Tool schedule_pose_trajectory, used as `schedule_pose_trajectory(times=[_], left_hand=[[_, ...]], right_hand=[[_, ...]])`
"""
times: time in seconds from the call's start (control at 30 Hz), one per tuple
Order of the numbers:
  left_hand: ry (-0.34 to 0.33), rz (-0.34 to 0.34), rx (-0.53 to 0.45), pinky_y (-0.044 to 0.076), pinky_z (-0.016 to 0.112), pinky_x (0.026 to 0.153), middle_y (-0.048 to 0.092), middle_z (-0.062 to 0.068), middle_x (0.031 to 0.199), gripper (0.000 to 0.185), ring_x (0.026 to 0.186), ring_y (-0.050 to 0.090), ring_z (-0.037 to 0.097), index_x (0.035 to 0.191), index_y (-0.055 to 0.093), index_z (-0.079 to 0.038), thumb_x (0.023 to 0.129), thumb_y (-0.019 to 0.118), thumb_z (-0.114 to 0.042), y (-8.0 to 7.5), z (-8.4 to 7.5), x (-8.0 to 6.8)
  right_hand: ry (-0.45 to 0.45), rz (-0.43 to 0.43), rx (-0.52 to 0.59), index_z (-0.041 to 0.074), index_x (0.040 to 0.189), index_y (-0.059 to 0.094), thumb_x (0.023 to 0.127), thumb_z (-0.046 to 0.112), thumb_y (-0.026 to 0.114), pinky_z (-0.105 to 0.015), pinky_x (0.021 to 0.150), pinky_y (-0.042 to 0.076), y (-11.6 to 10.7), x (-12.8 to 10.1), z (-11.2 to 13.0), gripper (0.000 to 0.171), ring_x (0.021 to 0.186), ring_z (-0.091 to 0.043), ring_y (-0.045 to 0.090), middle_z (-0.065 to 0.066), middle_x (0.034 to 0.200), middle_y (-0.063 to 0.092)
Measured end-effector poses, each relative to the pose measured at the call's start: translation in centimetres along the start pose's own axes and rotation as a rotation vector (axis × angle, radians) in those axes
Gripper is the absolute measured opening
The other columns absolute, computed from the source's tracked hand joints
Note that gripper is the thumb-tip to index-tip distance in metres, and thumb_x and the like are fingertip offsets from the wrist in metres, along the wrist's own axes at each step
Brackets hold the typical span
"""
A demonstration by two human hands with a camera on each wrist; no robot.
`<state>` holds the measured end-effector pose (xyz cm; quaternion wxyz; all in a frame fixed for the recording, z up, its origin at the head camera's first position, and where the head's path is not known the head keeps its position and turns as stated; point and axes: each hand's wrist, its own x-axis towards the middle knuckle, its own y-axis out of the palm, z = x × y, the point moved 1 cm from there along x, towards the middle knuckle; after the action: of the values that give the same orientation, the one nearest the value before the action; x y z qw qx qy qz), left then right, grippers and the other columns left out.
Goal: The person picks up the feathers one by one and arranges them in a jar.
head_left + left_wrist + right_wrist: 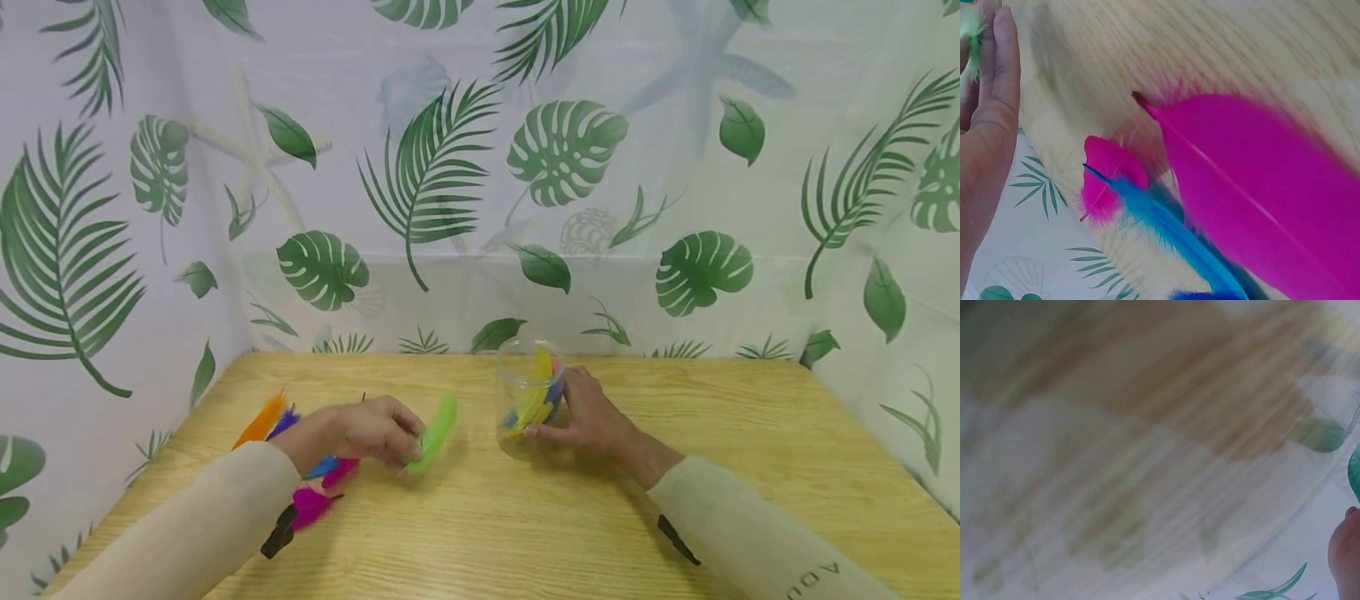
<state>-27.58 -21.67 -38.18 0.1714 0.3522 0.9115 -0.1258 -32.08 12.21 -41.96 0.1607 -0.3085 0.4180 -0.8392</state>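
My left hand [378, 432] pinches a light green feather [437, 433] by its lower end, a little above the table and left of a clear jar. In the left wrist view, fluffy green barbs [974, 44] show between the fingers. On the right, my right hand [592, 417] grips the clear jar [516, 379], thumb at the front and fingers round its right side. Inside the jar stand several feathers, among them a yellow feather [536, 404] and a blue feather [556, 392]. The right wrist view is mostly blurred.
Loose feathers lie on the wooden table [480, 533] around my left forearm: an orange feather [260, 421], a purple feather [282, 422], a blue feather [1172, 228] and magenta feathers, one large magenta feather [1241, 181] nearest. A leaf-printed curtain [465, 192] stands behind the table.
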Motion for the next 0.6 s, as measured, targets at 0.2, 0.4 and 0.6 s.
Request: schedule_pose_trajectory(times=[0.2, 0.4, 0.6], left_hand=[[0.028, -0.03, -0.037, 0.061, 0.04, 0.078, 0.06, 0.002, 0.075, 0.016, 0.067, 0.063, 0.014, 0.079, 0.059, -0.005, 0.094, 0.06, 0.001, 0.36, 0.15, 0.28], [0.043, -0.097, -0.1, 0.059, 0.047, 0.08, 0.067, 0.009, 0.079, 0.01, 0.078, 0.074, 0.027, 0.084, 0.063, 0.002, 0.094, 0.059, 0.002, 0.42, -0.02, 0.37], [0.045, -0.161, -0.158, 0.059, 0.046, 0.08, 0.073, 0.014, 0.079, 0.011, 0.078, 0.075, 0.028, 0.085, 0.065, 0.005, 0.093, 0.06, 0.001, 0.45, -0.66, 0.41]], right_hand=[[-0.002, 0.0, -0.003, 0.009, 0.131, 0.051, 0.077, 0.045, 0.082, -0.049, 0.098, 0.034, -0.08, -0.07, 0.12, 0.072, 0.11, -0.025, 0.045, -0.007, 0.118, 0.056], [-0.001, 0.004, -0.008, 0.009, 0.132, 0.051, 0.078, 0.045, 0.081, -0.048, 0.099, 0.034, -0.18, -0.06, 0.23, 0.072, 0.111, -0.024, 0.045, -0.007, 0.119, 0.056], [-0.01, -0.001, -0.016, 0.009, 0.131, 0.051, 0.078, 0.046, 0.081, -0.048, 0.098, 0.034, -0.19, 0.01, 0.22, 0.071, 0.109, -0.024, 0.045, -0.007, 0.118, 0.056]])
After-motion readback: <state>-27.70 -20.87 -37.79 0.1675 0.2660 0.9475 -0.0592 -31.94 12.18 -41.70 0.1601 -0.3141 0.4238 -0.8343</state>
